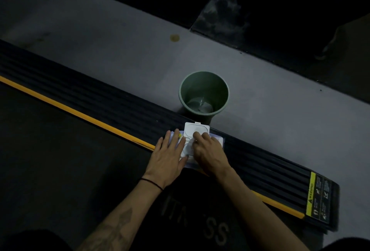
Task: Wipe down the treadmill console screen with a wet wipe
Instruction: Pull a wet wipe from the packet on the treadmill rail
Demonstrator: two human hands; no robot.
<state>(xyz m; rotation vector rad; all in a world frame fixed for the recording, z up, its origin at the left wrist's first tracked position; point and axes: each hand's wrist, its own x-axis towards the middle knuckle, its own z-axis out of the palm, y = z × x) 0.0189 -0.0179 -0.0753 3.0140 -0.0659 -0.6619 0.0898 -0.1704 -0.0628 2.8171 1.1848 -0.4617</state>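
A pack of wet wipes (217,139) lies on the ribbed black side rail (260,162) of the treadmill, its white flip lid (197,129) standing open. My left hand (169,154) lies flat on the pack's left side, fingers straight, holding it down. My right hand (208,150) is over the pack's opening with its fingers curled, pinching at the white wipe there. The treadmill console screen is not in view.
A green bin (204,92) stands on the grey floor just beyond the rail, with some crumpled material at its bottom. An orange stripe (80,113) runs between rail and dark belt. Another machine's black base (260,0) sits at the top.
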